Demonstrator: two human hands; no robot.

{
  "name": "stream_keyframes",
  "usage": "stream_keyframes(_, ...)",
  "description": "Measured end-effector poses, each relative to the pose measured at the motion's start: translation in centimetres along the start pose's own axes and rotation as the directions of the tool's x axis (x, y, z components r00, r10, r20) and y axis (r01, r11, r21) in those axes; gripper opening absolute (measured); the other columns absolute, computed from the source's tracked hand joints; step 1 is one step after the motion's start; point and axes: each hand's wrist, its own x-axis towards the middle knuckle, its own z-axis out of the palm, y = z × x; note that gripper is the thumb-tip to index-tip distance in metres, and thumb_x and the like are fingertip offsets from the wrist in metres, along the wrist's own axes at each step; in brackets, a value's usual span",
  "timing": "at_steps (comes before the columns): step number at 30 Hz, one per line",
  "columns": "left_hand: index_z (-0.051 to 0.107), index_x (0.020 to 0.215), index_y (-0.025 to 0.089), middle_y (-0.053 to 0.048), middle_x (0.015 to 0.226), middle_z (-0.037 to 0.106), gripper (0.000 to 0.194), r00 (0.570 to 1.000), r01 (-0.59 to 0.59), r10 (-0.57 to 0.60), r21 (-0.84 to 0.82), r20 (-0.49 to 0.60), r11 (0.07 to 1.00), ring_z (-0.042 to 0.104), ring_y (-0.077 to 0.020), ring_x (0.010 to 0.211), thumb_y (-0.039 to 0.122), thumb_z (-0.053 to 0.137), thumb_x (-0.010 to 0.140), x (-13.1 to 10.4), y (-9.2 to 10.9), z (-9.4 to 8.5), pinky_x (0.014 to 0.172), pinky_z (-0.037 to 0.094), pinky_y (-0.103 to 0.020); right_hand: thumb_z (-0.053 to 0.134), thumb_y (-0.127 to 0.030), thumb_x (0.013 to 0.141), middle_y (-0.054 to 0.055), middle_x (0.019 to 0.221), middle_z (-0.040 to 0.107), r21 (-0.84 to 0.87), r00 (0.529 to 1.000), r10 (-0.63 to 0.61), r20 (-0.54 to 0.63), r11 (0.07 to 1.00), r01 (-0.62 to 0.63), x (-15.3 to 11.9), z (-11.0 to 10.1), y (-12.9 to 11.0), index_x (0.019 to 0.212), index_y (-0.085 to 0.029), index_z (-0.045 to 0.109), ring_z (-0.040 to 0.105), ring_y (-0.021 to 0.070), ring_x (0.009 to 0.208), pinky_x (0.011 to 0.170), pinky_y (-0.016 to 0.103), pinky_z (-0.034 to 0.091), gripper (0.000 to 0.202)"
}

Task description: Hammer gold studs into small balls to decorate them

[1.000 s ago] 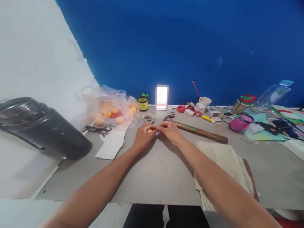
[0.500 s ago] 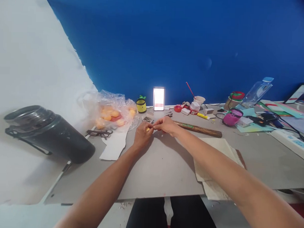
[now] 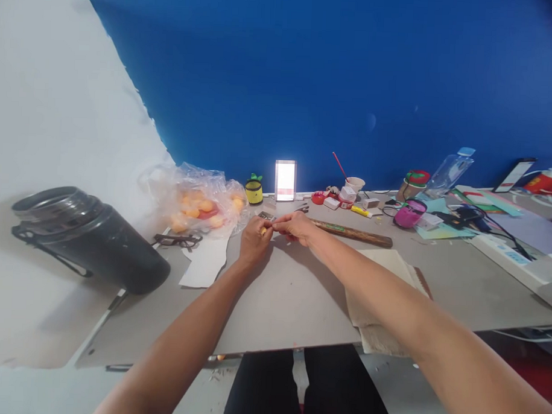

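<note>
My left hand [image 3: 253,241] is closed around a small yellow piece [image 3: 263,231], too small to make out its kind. Fingertips of my right hand [image 3: 297,227] are pinched together and meet the left fingers beside that piece; what they grip is hidden. Just behind my hands sits a small open box [image 3: 265,216] with tiny metallic bits in it. A brown wooden handle [image 3: 354,232] lies on the table to the right, its left end behind my right hand.
A dark flask [image 3: 94,240] stands at left, near glasses [image 3: 177,240] and a plastic bag of orange fruit [image 3: 199,207]. A lit phone [image 3: 285,180] leans on the blue wall. Folded cloth [image 3: 382,265], a pink pouch [image 3: 410,213] and a power strip [image 3: 510,254] are at right.
The view has turned slightly, so things at the right sit further left in the picture. Both hands keep together around the small yellow piece, with little visible movement.
</note>
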Motion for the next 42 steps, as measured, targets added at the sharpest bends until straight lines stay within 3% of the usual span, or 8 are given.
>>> stream_keyframes(5,0.066,0.079,0.022,-0.004,0.088,0.065,0.011,0.998,-0.033,0.034,0.013,-0.053,0.999,0.063,-0.0195,0.086,0.018,0.062,0.089,-0.1,0.1,0.0,0.082,0.050,-0.033,0.091,-0.021,0.068,0.001,0.065,0.068,-0.041,0.998,-0.059,0.000,0.997,0.059,-0.7,-0.3,-0.1,0.074,-0.017,0.078,0.060,0.0120,0.064,0.047,0.019,0.040,0.015)
stream_keyframes(14,0.066,0.078,0.021,-0.003,0.085,0.065,0.014,0.998,-0.058,0.058,-0.024,0.009,0.998,0.063,-0.0193,0.083,0.021,0.059,0.090,-0.5,0.0,0.4,0.078,0.050,-0.032,0.095,-0.036,0.057,0.000,0.062,0.067,-0.017,0.986,-0.147,0.078,0.989,0.149,0.8,-1.1,2.2,0.072,-0.017,0.077,0.057,0.0114,0.059,0.046,0.020,0.038,0.030)
stream_keyframes(19,0.068,0.080,0.021,-0.003,0.086,0.065,0.011,0.999,0.027,-0.024,-0.057,0.044,0.998,0.063,-0.0192,0.084,0.025,0.062,0.088,-0.6,0.7,0.0,0.080,0.051,-0.033,0.092,-0.042,0.058,0.000,0.057,0.065,0.000,0.972,-0.227,0.066,0.974,0.227,0.9,-1.1,3.5,0.070,-0.016,0.075,0.053,0.0100,0.053,0.046,0.021,0.038,0.033)
stream_keyframes(21,0.070,0.087,0.021,-0.003,0.093,0.067,0.006,0.991,0.105,-0.094,-0.116,0.099,0.988,0.064,-0.0194,0.088,0.024,0.067,0.082,-0.5,0.9,-0.3,0.082,0.052,-0.033,0.090,-0.040,0.059,0.000,0.059,0.066,0.050,0.975,-0.218,0.035,0.975,0.216,0.8,-1.1,3.7,0.070,-0.016,0.075,0.052,0.0096,0.052,0.046,0.021,0.038,0.030)
stream_keyframes(24,0.069,0.104,0.021,-0.002,0.095,0.070,0.030,0.950,0.295,-0.256,-0.243,0.180,0.924,0.064,-0.0174,0.081,0.017,0.067,0.074,-0.4,0.7,-0.5,0.075,0.055,-0.031,0.089,-0.036,0.057,0.003,0.066,0.072,0.164,0.979,-0.202,0.016,0.967,0.197,0.9,-1.3,3.8,0.071,-0.017,0.074,0.051,0.0088,0.053,0.046,0.021,0.039,0.028)
stream_keyframes(27,0.066,0.110,0.021,-0.001,0.092,0.071,0.036,0.916,0.399,-0.353,-0.353,0.190,0.846,0.064,-0.0165,0.075,0.019,0.068,0.074,-0.3,0.6,-0.5,0.067,0.055,-0.029,0.093,-0.037,0.052,0.004,0.073,0.074,0.278,0.986,-0.156,0.060,0.951,0.133,1.0,-1.6,3.8,0.074,-0.017,0.074,0.052,0.0082,0.055,0.046,0.020,0.039,0.035)
stream_keyframes(33,0.065,0.107,0.021,0.002,0.079,0.068,0.033,0.898,0.433,-0.345,-0.413,0.273,0.801,0.061,-0.0137,0.063,0.032,0.076,0.077,-0.6,1.5,-0.4,0.060,0.053,-0.027,0.102,-0.041,0.047,0.001,0.074,0.070,0.402,0.964,-0.103,0.247,0.916,-0.005,0.8,-2.3,3.7,0.075,-0.018,0.071,0.050,0.0070,0.057,0.046,0.018,0.037,0.048)
stream_keyframes(42,0.059,0.111,0.020,-0.005,0.103,0.071,0.039,0.929,0.361,-0.278,-0.429,0.245,0.828,0.068,-0.0170,0.084,0.025,0.076,0.076,-0.8,1.0,0.2,0.075,0.057,-0.031,0.105,-0.041,0.048,0.000,0.074,0.070,0.381,0.934,-0.073,0.349,0.922,-0.070,0.7,-3.2,3.7,0.079,-0.016,0.073,0.050,0.0067,0.058,0.048,0.017,0.038,0.050)
